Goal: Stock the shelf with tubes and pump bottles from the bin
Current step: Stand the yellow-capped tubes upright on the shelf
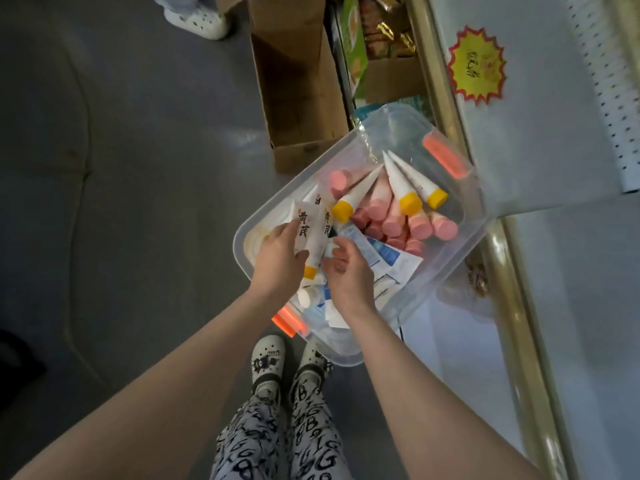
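I look down at a clear plastic bin [398,133] with orange side latches, standing just ahead of my feet and beside the brass-coloured rail [502,258] of a white shelf [540,133]. Both my bare hands reach into its near left corner. My left hand [280,258] grips a small bunch of white tubes with black characters [308,230], thumb on one side and fingers curled round the other; one yellow cap points back toward my wrist. My right hand [346,271] hovers just beside it, fingers curled down over flat blue-and-white tubes [384,254]; I cannot tell whether it holds anything. Farther back in the bin lie pink tubes with round pink caps [415,223], packed side by side, and on top of them three white tapered tubes with yellow caps [401,181]. An open brown cardboard box [298,84] stands on the grey floor beyond the bin. A yellow starburst sticker with a red edge [476,65] is stuck on the shelf.
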### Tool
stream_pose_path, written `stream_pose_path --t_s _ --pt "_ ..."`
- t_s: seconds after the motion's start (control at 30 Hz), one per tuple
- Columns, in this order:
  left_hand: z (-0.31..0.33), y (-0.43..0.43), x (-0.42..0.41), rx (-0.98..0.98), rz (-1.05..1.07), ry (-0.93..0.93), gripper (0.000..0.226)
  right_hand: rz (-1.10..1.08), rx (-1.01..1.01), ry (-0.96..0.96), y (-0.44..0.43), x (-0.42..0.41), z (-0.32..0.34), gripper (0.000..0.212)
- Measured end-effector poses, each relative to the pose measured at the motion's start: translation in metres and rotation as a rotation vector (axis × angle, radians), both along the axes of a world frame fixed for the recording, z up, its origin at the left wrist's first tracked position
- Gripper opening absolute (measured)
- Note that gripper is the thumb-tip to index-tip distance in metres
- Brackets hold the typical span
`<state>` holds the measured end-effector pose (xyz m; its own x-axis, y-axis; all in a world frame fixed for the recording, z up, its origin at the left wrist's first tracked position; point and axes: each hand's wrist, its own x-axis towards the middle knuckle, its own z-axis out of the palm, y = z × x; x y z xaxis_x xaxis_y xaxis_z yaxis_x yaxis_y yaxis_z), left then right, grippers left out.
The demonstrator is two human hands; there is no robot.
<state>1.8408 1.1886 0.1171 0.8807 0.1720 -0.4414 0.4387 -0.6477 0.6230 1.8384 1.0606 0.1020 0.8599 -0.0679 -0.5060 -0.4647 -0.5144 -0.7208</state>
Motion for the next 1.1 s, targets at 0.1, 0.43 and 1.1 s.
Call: stream_pose_path --t_s 0.1,0.43,1.1 --pt "-0.012 -0.001 0.006 0.021 0.093 0.002 0.054 0.014 -0.015 0.019 0.007 0.009 -0.018 0.035" --pt "-0.033 -0.003 0.015 0.173 0.080 0.133 0.037 0.094 -0.041 0.041 0.017 0.023 -0.043 0.048" --pt "0.003 -0.011 0.011 -0.310 0.228 0.207 0.033 -0.189 0.329 0.200 -0.019 -0.002 0.001 0.036"
